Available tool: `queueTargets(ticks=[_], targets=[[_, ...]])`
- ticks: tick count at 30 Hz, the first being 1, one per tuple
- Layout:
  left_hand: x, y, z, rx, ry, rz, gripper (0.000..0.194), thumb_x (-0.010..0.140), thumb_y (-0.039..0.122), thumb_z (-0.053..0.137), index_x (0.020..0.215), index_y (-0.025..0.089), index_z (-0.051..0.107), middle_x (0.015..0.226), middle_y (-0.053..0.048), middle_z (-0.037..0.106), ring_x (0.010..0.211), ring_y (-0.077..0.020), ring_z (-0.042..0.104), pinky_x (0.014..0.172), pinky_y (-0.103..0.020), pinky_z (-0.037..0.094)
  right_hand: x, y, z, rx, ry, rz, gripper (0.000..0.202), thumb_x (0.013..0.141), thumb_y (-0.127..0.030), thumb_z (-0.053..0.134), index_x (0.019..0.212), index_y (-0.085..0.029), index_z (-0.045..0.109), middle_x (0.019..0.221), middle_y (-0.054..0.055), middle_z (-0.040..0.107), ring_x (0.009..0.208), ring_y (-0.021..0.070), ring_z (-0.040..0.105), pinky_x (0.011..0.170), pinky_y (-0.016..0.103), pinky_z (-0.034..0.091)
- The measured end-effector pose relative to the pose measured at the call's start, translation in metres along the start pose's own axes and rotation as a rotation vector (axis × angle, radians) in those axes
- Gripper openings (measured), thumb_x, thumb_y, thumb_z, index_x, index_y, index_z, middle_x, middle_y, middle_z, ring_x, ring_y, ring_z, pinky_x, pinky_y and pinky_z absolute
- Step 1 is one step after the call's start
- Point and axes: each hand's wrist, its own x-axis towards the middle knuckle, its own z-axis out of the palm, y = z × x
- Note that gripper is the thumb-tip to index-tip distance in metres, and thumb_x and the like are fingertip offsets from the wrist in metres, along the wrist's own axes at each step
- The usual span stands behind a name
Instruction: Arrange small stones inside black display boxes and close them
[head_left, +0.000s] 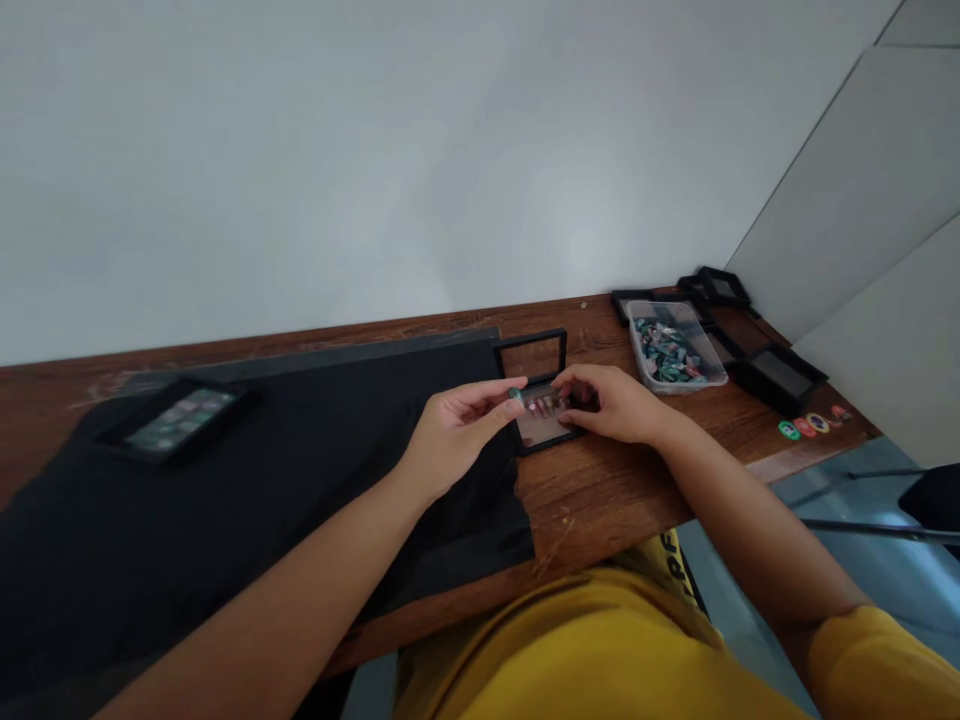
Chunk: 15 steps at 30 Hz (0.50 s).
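Note:
In front of me lies an open black display case (pixel 551 443) with its windowed lid (pixel 534 357) raised at the back. Several small pinkish and pale stones (pixel 546 404) lie in a row across the case. My left hand (pixel 461 422) pinches a small green stone (pixel 516 396) between thumb and fingertips at the case's left edge. Over the right side of the case, my right hand (pixel 611 402) has its fingers curled in and thumb close to the stones. Whatever its fingertips hold, if anything, is too small to make out.
A clear plastic tub (pixel 716 379) of mixed stones stands to the right, with several black cases (pixel 780 378) around it. Round stickers (pixel 804 427) sit near the table's right edge. A filled case (pixel 176 420) rests on black cloth (pixel 315 450) at left. A white wall (pixel 337 170) rises behind.

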Motion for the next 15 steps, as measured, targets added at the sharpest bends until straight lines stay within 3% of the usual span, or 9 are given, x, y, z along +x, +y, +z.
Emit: queueTargets(ticks=[7,15], targets=[[-0.0019,-0.0001,-0.0016,0.044,-0.06,0.054,0.034,0.072,0.046,0.086,0.096,0.023,0.086,0.067,-0.001,0.074,0.062,-0.0121,0.06,0.064,-0.025,0.051,-0.0001,0.0012,-0.0007,-0.023,0.005,-0.006,0.035,0.081,-0.017,0.08,0.114,-0.017,0.069,0.086,0.001,0.069,0.074,0.0143,0.057,0.071,0.027,0.042],[0.0043,-0.003,-0.0091,0.221,-0.096,0.055,0.039,0.076,0.053,0.081,0.098,0.021,0.085,0.083,-0.006,0.081,0.073,-0.0175,0.069,0.073,-0.03,0.058,-0.0001,0.0023,-0.0005,-0.025,0.009,-0.009,0.034,0.081,-0.017,0.08,0.114,-0.018,0.07,0.084,0.0,0.068,0.073,0.0143,0.057,0.072,0.027,0.042]])
